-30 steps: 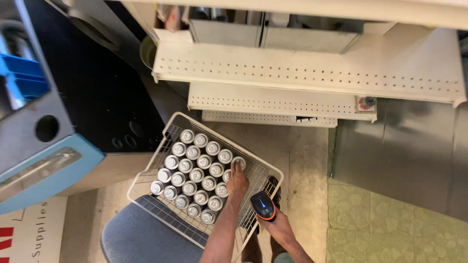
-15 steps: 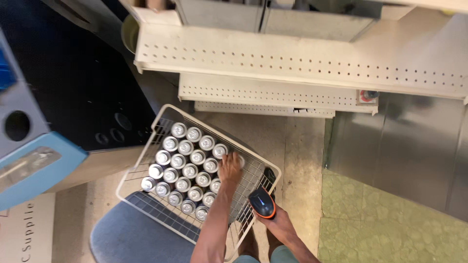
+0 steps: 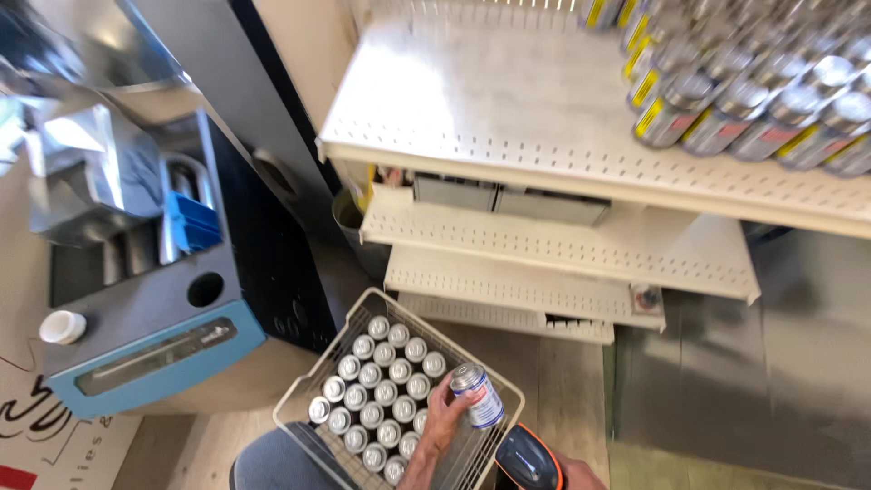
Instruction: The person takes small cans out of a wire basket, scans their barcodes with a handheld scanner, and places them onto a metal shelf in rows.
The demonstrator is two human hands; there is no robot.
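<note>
Gripping can (image 3: 478, 394) over crate (image 3: 299, 399), apparently.

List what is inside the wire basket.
The wire basket holds rows of upright silver cans. The left hand lifts one can out. The basket's bottom under the cans is hidden.

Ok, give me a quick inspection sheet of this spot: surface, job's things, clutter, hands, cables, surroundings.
Surface: wooden floor below the shelves.
Job's things: wire basket packed with upright silver cans; one blue-labelled can lifted above it.
Clutter: white cap on the blue-fronted cart.
Hands: left hand grips the lifted can; right hand holds an orange-and-black handheld scanner.
Cables: nothing seen.
Surroundings: white perforated shelves; rows of cans on the top shelf, blurred.
</note>
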